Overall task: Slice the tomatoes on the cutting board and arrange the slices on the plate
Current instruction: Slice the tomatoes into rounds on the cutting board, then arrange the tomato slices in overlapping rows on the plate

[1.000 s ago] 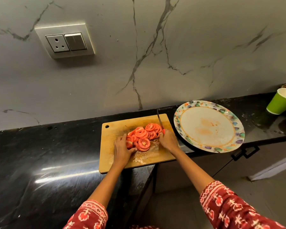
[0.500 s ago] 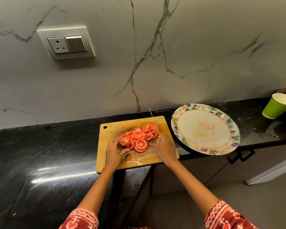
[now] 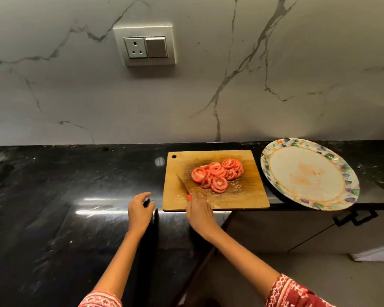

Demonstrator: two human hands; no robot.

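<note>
A pile of red tomato slices lies in the middle of the wooden cutting board on the black counter. My right hand grips the red-handled knife at the board's front left, blade pointing away and left, lying low over the board. My left hand hovers over the counter just left of the board, fingers loosely curled, holding nothing. The patterned plate sits right of the board, bare of slices, with faint orange smears.
The black counter stretches far to the left. The plate's front rim overhangs the counter edge, above a cabinet with a black handle. A marble wall with a socket and switch panel rises behind.
My left hand has left the tomato slices and pulled off the board to the left. My right hand has brought the knife from behind the pile to the board's front left. The camera has turned left.
</note>
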